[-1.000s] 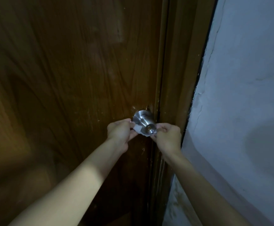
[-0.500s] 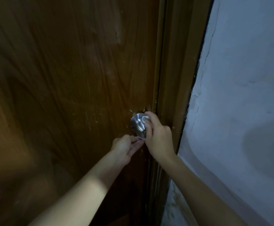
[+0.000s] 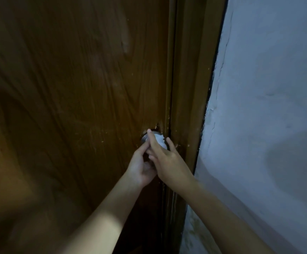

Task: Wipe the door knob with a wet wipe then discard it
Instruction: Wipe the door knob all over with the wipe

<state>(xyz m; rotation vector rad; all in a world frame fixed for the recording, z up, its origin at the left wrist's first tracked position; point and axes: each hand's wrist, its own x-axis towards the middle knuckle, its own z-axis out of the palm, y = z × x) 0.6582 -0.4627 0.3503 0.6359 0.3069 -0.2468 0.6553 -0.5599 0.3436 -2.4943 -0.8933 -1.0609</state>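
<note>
Right of centre in the frame, the metal door knob (image 3: 145,139) is almost buried under two hands. The right hand (image 3: 169,162) is draped over the knob from the front, fingers spread around it and pressing the white wet wipe (image 3: 160,140) against the metal; only a crumpled patch of wipe peeks out between index finger and thumb. The left hand (image 3: 141,166) sits just below and to the left, fingers reaching up to the knob's underside. Whether it pinches a corner of the wipe or simply steadies the knob, I cannot tell. So this looks like the wiping step, well under way, with the discarding not yet begun. To do it well: keep the wipe flat between fingers and metal, twist round the whole ball, then work back to the neck where it meets the brown wooden door (image 3: 75,107). Watch the door frame (image 3: 189,88) close on the right, knuckles could scrape there.
</note>
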